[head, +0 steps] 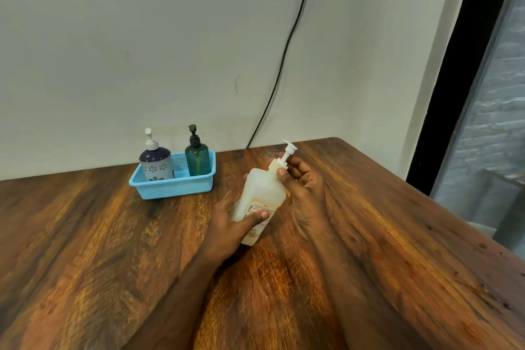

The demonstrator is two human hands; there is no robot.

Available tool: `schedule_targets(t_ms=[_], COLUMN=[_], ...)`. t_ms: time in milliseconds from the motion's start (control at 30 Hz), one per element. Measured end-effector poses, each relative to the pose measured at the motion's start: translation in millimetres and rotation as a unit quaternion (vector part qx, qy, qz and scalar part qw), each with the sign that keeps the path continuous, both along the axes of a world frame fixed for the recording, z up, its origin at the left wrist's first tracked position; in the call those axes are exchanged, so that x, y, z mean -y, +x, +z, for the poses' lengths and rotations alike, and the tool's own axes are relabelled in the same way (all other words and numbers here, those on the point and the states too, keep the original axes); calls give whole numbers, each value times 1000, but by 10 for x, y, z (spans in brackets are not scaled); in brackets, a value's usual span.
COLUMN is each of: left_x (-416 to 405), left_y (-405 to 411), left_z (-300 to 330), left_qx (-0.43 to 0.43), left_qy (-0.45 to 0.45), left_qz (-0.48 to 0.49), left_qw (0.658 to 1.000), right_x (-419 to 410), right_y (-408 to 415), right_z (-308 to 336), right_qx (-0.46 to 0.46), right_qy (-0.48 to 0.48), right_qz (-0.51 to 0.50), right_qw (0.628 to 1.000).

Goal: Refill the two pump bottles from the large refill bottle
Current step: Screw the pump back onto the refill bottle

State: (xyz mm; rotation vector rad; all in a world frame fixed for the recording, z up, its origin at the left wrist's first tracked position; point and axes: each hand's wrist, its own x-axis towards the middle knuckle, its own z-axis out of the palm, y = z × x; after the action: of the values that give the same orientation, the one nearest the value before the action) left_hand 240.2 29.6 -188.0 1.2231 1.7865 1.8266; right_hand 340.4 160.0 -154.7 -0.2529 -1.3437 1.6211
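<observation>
Both hands have a grip on the refill bottle [260, 199]: the left hand [233, 221] wraps its lower body, thumb lying across the label, while the right hand [301, 179] pinches the pump collar [277, 165] at the neck between thumb and curled fingers. The bottle leans away from the person, lifted or barely resting on the worktop [369, 221] about midway across it, nearer the right edge than the left. Its pump head [289, 148] points up toward the wall.

The two pump bottles wait in a blue basket [173, 182] near the back edge: a dark floral one [156, 163] at the left end, a green one [198, 160] at the right, both with their pumps on.

I judge the collar is about to be unscrewed, and that is where trouble sits. Tilted like this, the bottle could dribble at the neck once the thread lets go, and the wet dip tube would drip across the wood as it comes out. A squeeze from the left hand on that soft body would push liquid up and over. There seem to be droplets already near the worktop's right edge. Pouring into the small necks with no funnel in sight invites overflow too.
</observation>
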Motion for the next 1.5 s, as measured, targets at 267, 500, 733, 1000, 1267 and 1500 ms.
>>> schedule_targets(t_ms=[267, 500, 733, 1000, 1267, 1500], left_x=[21, 18, 37, 38, 26, 24], left_y=[-9, -32, -30, -52, -48, -31], left_z=[9, 14, 23, 3, -6, 21], left_qx=[-18, -28, -12, -10, -1, 5], left_qy=[5, -17, -14, -16, -10, -15], left_qz=[4, 8, 2, -1, -1, 3], left_qw=[1000, 999, 1000, 1000, 1000, 1000], right_x=[15, 32, 31, -8, 43, 21], right_y=[-10, -80, -76, -30, -59, -21], right_z=[9, 43, 51, 10, 14, 23], right_qx=[31, 47, 15, 2, -25, -48], right_qy=[21, -17, 3, 26, -29, -25], right_qz=[-37, -58, -85, -1, -33, 27], right_qw=[999, 997, 996, 1000, 999, 998])
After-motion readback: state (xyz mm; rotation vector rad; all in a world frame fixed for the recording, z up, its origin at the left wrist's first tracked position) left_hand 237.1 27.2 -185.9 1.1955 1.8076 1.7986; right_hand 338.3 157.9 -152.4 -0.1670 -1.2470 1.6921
